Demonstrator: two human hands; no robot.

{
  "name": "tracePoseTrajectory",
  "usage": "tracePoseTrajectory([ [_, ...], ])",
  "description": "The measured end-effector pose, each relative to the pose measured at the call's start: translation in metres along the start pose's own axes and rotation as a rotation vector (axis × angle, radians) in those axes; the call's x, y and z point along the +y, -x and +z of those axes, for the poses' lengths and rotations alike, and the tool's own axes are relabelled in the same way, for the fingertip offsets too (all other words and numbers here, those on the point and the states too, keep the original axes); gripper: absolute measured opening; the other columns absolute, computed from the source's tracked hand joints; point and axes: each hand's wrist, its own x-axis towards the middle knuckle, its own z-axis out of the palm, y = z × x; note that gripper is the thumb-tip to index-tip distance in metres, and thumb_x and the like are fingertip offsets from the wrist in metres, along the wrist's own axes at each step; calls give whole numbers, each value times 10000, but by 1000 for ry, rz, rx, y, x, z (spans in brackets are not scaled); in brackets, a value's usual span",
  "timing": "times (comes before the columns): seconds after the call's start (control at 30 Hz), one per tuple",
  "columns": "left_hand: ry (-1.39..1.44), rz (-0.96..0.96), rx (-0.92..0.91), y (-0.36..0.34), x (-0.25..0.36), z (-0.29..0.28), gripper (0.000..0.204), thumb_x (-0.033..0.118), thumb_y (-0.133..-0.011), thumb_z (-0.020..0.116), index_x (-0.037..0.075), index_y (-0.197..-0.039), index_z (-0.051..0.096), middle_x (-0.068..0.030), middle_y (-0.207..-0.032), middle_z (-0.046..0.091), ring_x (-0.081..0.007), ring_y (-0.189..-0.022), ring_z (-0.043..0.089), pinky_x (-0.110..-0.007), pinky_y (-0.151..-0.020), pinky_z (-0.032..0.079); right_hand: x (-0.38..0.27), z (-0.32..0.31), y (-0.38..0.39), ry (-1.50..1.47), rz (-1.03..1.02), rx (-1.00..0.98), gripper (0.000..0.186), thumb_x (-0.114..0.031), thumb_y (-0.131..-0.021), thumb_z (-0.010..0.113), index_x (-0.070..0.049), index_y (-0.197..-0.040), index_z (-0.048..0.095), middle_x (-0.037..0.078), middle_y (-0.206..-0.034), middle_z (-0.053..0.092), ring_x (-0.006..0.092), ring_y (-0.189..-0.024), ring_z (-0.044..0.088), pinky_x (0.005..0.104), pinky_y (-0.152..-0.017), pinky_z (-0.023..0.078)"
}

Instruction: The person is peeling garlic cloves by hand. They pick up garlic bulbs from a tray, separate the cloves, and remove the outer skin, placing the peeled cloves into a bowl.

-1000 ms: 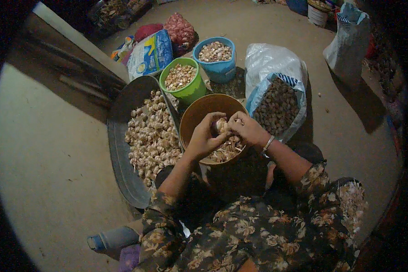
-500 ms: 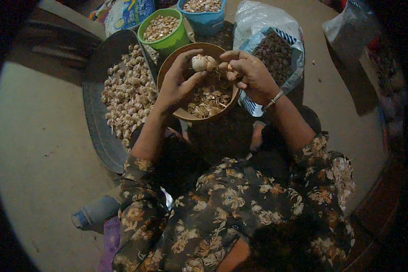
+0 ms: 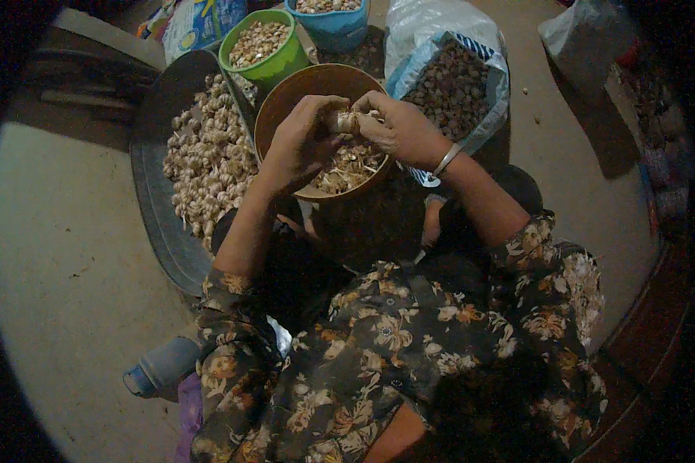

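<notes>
My left hand (image 3: pixel 305 143) is closed around a partly peeled garlic bulb (image 3: pixel 343 122), held over a round brown tub (image 3: pixel 282 91). From the other side, my right hand (image 3: pixel 401 131) pinches at the same bulb, its fingertips pressed against it. The fingers partly cover the bulb. Loose garlic skins and dry stalks (image 3: pixel 347 170) lie in the tub below. To the left, a grey oval basin (image 3: pixel 150 193) holds a heap of whole garlic bulbs (image 3: pixel 212 154).
Behind the tub stand a green bucket (image 3: pixel 284 65) and a blue bucket (image 3: pixel 340 31), both with garlic cloves. A plastic sack (image 3: pixel 496 96) of dark round pieces leans at the right. A grey bottle-like thing (image 3: pixel 162 366) lies on the floor at left.
My right hand has closed in on the bulb, and its fingers now touch it. My left hand has turned more around the bulb. The whole view has shifted slightly.
</notes>
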Motion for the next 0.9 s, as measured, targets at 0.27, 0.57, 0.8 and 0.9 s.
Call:
tracePoseTrajectory([
  [0.27, 177, -48, -63, -3, 6, -5, 425, -15, -815, 604, 25, -1220, 481, -117, -1169, 568, -187, -1075, 548, -308, -920, 435, 12, -1, -4, -397, 123, -46, 236, -209, -934, 463, -27, -1062, 542, 71, -883, 615, 120, -757, 579, 247, -614, 488],
  [0.57, 325, -283, 138, 2, 11, -3, 336, 17, -870, 573, 27, -1195, 487, -94, -1090, 583, -157, -996, 561, -289, -861, 455, 3, 0, -4, -626, 261, -42, 256, -289, -936, 511, -39, -986, 542, -6, -802, 583, 45, -595, 510, 178, -510, 414],
  [0.8, 337, -389, 200, 3, 17, -13, 333, 43, -859, 595, 34, -1178, 498, -80, -1026, 611, -133, -890, 592, -268, -771, 484, 24, 13, 16, -525, 191, -384, 292, -321, -912, 551, -29, -926, 565, 12, -785, 575, 73, -614, 535, 224, -553, 443],
  [0.9, 426, -370, 197, 6, 20, -8, 344, 47, -862, 596, 37, -1190, 490, -80, -1015, 613, -136, -900, 593, -266, -770, 489, 60, -4, 20, 226, 58, -288, 286, -301, -878, 577, -29, -967, 572, 100, -850, 609, 237, -750, 614, 352, -652, 484],
])
